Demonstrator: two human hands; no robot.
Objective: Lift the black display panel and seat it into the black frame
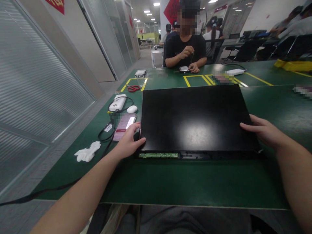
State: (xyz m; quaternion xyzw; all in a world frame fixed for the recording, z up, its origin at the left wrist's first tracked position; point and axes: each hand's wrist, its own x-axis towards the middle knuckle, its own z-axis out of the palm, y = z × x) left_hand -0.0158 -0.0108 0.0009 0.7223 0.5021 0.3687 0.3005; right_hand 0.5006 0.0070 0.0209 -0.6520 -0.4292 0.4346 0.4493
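Between my hands is a black flat display panel [190, 117], its glossy face toward me and reflecting a bright patch of light. A green circuit strip [158, 155] shows along its near lower edge. My left hand [129, 141] grips the panel's left edge, with the thumb on the front near the lower corner. My right hand [264, 130] holds the right edge, thumb on the face and fingers partly behind it. Just left of the panel, by my left fingers, lies a phone [124, 126] with a lit screen.
On the left are a white power bank [118, 102], a white mouse-like oval [132, 109], crumpled tissue [87, 151], a black cable and red-handled scissors [134, 88]. Yellow tape marks the green table [190, 185]. Across it sits a person [186, 48] handling a small device [184, 69].
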